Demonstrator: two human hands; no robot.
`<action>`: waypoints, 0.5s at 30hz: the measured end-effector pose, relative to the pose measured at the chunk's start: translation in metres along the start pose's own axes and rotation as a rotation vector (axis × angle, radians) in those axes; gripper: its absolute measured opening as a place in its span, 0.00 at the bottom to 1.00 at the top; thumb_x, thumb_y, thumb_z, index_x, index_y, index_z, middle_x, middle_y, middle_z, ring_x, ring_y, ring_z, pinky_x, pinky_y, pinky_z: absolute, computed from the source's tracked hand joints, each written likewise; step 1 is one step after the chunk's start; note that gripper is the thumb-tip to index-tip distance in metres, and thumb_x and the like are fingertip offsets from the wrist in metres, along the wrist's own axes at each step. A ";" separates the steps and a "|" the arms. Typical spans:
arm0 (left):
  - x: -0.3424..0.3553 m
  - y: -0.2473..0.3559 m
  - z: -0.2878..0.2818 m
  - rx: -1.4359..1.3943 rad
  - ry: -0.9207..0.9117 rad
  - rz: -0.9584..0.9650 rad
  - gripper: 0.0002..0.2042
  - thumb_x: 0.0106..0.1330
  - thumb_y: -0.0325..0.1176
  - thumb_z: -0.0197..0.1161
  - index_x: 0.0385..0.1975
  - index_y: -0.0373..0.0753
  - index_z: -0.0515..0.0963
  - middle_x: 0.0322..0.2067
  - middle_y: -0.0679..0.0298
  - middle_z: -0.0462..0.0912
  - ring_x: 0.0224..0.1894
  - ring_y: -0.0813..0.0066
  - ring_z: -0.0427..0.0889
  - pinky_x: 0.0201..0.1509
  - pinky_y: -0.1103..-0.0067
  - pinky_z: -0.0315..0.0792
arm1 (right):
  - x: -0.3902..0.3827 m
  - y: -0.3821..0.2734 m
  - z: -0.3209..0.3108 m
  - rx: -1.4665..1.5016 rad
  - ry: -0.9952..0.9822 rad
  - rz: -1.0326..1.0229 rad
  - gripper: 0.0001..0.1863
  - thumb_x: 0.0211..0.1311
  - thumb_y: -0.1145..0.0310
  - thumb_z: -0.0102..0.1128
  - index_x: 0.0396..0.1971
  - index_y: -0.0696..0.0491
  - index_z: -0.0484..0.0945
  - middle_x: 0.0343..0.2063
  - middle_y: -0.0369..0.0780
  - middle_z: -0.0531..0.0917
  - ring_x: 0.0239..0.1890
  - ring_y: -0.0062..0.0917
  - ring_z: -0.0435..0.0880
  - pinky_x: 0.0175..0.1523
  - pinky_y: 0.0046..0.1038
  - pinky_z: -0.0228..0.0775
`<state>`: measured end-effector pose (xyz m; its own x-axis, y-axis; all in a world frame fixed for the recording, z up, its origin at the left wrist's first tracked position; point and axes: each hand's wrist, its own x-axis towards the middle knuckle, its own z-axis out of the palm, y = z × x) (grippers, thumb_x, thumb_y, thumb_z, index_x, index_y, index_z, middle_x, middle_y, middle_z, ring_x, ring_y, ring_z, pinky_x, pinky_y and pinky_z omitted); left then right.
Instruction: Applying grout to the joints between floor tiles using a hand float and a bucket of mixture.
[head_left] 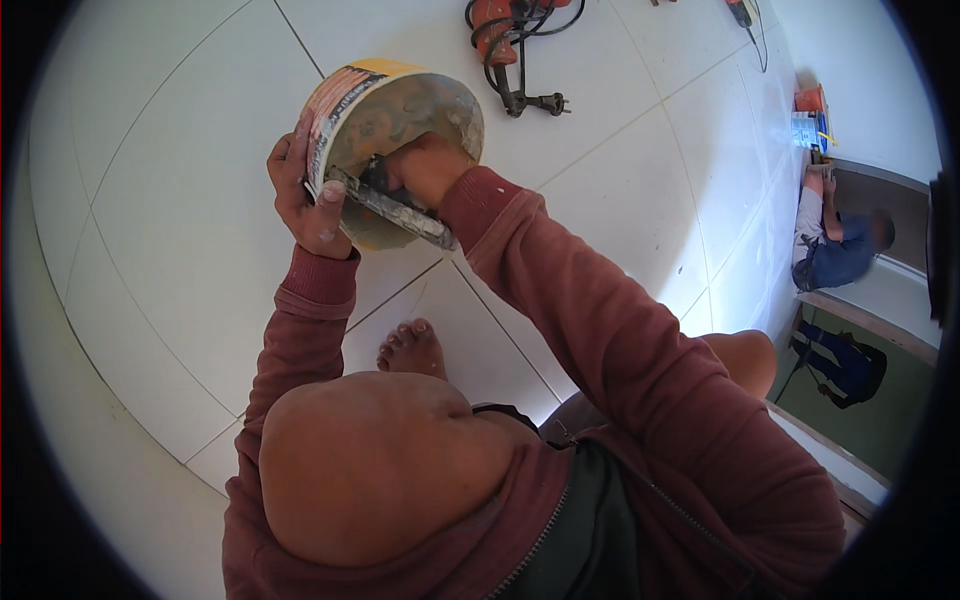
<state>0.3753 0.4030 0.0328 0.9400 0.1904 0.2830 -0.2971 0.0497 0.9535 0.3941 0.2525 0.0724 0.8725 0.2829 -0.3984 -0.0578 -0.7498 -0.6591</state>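
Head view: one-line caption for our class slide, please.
Left hand holds tilted bucket, right hand grips smeared scraper at its mouth.

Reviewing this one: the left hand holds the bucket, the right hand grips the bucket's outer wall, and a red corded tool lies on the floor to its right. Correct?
Not quite: the head view shows the right hand reaching inside the bucket, not gripping its outer wall. The left hand does hold the bucket, and the red corded tool lies on the floor to its right.
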 end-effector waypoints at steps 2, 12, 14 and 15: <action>-0.001 0.002 -0.001 -0.017 -0.017 0.005 0.35 0.53 0.56 0.58 0.55 0.35 0.67 0.44 0.59 0.63 0.49 0.69 0.64 0.56 0.72 0.58 | 0.004 0.001 -0.005 0.008 -0.083 0.068 0.11 0.45 0.66 0.52 0.25 0.57 0.79 0.26 0.44 0.80 0.33 0.32 0.77 0.41 0.28 0.67; 0.018 0.006 -0.003 -0.245 0.002 -0.217 0.35 0.58 0.53 0.52 0.58 0.30 0.59 0.51 0.51 0.67 0.52 0.62 0.68 0.55 0.69 0.63 | -0.083 0.086 -0.060 1.630 -0.236 0.386 0.07 0.45 0.77 0.43 0.18 0.62 0.73 0.30 0.45 0.79 0.28 0.28 0.79 0.35 0.26 0.74; 0.028 0.004 -0.009 -0.413 -0.084 -0.309 0.33 0.61 0.50 0.50 0.58 0.28 0.56 0.53 0.50 0.67 0.52 0.59 0.70 0.52 0.68 0.68 | -0.115 0.086 -0.098 1.952 -0.209 0.410 0.22 0.43 0.74 0.38 0.39 0.69 0.72 0.39 0.52 0.78 0.39 0.37 0.81 0.46 0.33 0.75; 0.033 0.007 -0.004 -0.484 -0.047 -0.394 0.32 0.62 0.49 0.49 0.58 0.29 0.57 0.52 0.52 0.67 0.52 0.61 0.69 0.53 0.69 0.67 | -0.134 0.100 -0.107 1.885 -0.073 0.392 0.30 0.40 0.72 0.38 0.48 0.68 0.67 0.41 0.53 0.77 0.40 0.39 0.80 0.47 0.35 0.74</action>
<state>0.4036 0.4139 0.0481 0.9976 0.0247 -0.0654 0.0412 0.5480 0.8355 0.3230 0.0760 0.1283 0.6665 0.3428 -0.6620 -0.6297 0.7343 -0.2536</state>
